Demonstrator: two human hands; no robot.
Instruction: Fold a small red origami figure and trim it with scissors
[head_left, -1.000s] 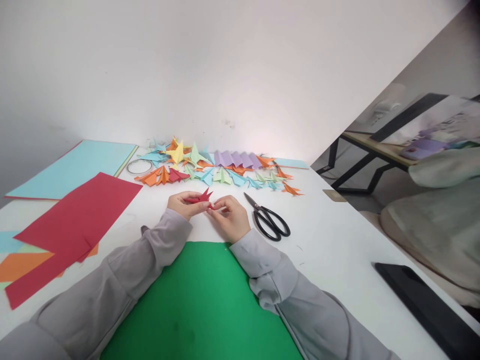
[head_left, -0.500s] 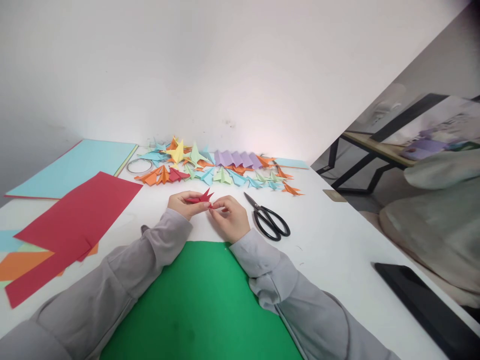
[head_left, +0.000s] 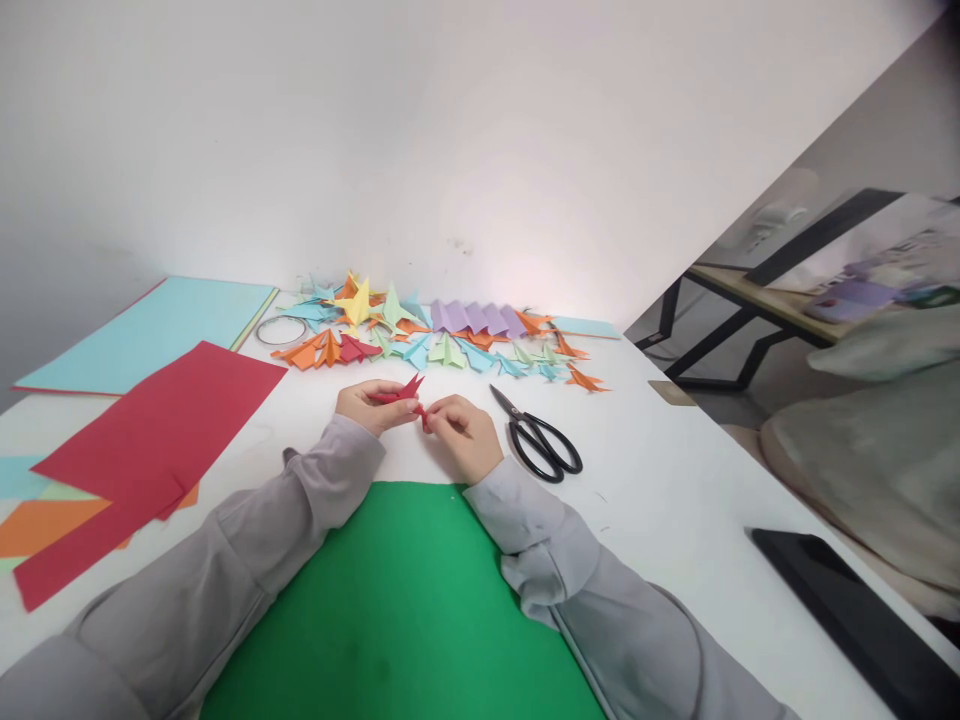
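As the left hand (head_left: 375,408) pinches a small, spiky, folded red paper piece (head_left: 410,389) between its fingers, the right hand (head_left: 470,437) pinches its near end over a white surface (head_left: 652,470). Black-handled metal scissors (head_left: 529,425) lie just right of the fingers; a large red paper sheet (head_left: 169,430) lies to their left, and multicoloured folded paper shapes (head_left: 446,351) spread beyond them.

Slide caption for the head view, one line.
Left hand and right hand hold folded red paper; black-handled scissors lie on the white table.
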